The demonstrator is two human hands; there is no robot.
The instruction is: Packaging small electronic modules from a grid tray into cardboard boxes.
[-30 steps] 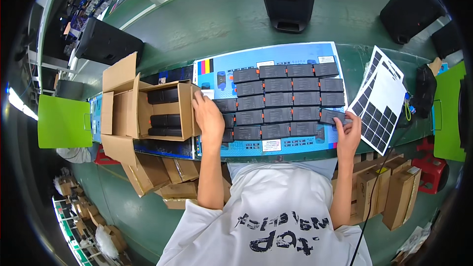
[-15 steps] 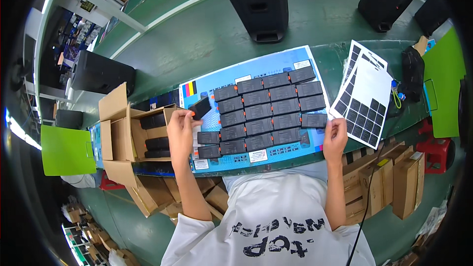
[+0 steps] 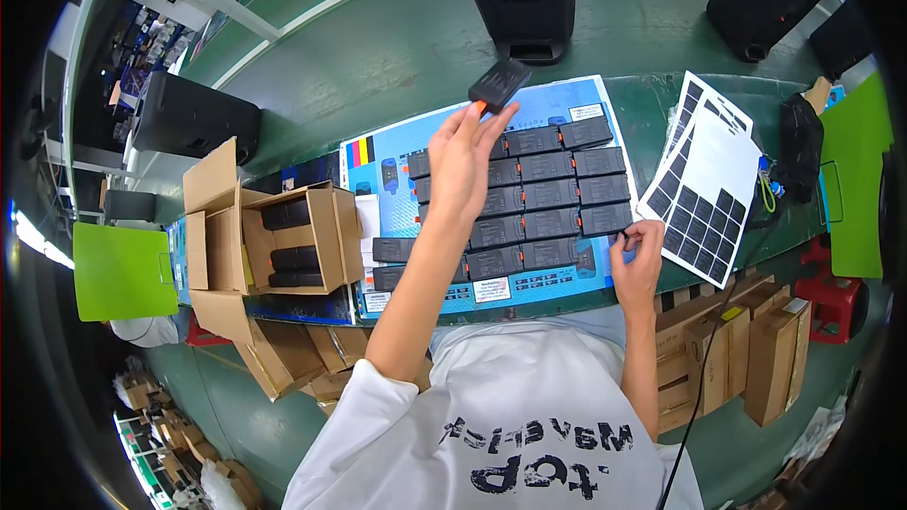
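Observation:
Raised above the far edge of the blue printed sheet [image 3: 416,146] is a black battery pack [image 3: 499,85] with an orange tab. My left hand [image 3: 460,156] pinches it by the tab end. Rows of similar battery packs lie on the sheet, partly hidden by my left hand and forearm. My right hand [image 3: 639,260] has its fingers bent, thumb and fingertips at the near right corner of an end battery pack [image 3: 605,219], which lies flat in the right-hand column.
Left of the sheet stands an open cardboard box [image 3: 347,231] holding more black packs. White sheets with black squares [image 3: 704,198] lie to the right, with a black bag [image 3: 801,137] beyond. A tall black speaker [image 3: 520,0] stands past the table; cardboard cartons [image 3: 723,354] sit below its near edge.
My left hand has carried its battery pack right and away from me, over the rows. The end battery pack by my right hand has moved up against the pack above it.

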